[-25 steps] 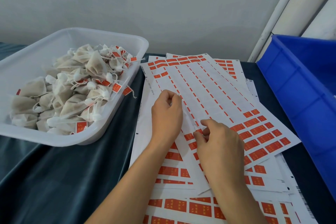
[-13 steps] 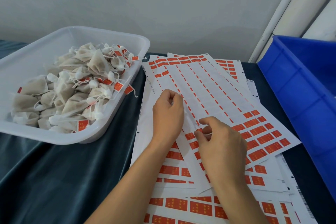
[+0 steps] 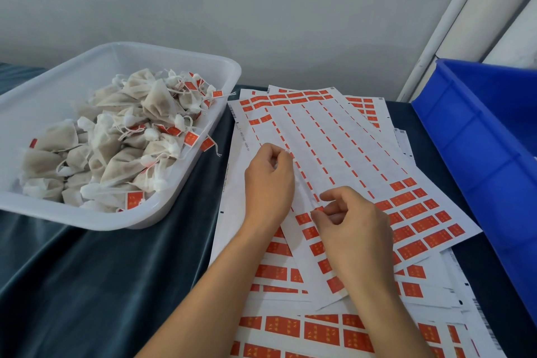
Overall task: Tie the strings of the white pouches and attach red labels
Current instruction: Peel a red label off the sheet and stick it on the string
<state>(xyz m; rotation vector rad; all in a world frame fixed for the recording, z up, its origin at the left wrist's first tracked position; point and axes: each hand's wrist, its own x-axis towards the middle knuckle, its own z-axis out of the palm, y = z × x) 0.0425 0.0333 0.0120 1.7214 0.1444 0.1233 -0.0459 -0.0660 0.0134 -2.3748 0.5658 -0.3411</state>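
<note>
white pouches [image 3: 122, 142], many already bearing red tags, lie heaped in the white tray [image 3: 186, 212] at left, while beside it the right hand [image 3: 353, 229] pinches a red label [image 3: 318, 209] on the top label sheet [image 3: 334, 151] and the left hand [image 3: 268, 183], fingers curled, rests on that sheet.

Both bare forearms reach forward from the lower edge of the view, angled slightly toward each other. The left hand [image 3: 268, 183] lies back-up with its fingers curled under at the tips. The right hand [image 3: 353, 229] sits nearer, thumb and forefinger pinched together, the other fingers loosely bent.
</note>
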